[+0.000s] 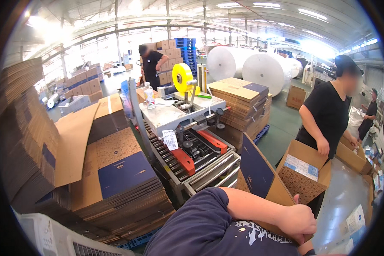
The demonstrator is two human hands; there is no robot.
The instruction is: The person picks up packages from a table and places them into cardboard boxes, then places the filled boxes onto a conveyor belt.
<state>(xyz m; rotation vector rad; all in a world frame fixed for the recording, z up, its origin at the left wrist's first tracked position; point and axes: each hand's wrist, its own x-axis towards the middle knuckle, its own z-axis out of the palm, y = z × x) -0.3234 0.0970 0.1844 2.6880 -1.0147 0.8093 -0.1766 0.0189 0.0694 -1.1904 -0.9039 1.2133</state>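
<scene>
My left hand (297, 221) reaches across my body and is closed on the edge of an open cardboard carton (279, 188). A dark blue printed panel (257, 166) of this carton stands up beside my forearm. Below my left hand a strip of skin shows, perhaps from my right arm; my right hand itself is out of view. Just beyond is another open carton (302, 188) with a brown printed pattern, holding a white and blue pack (301, 167). A co-worker in a black shirt (323, 112) has one hand at that carton's rim.
A carton-sealing machine (182, 108) with a yellow tape roll (182, 77) stands over a roller conveyor (211, 172). Flattened cartons (121, 179) are piled at left, and another stack (243, 102) stands behind the machine. A metal table (337, 195) lies at right. Farther off are large white rolls (262, 75) and another person (152, 65).
</scene>
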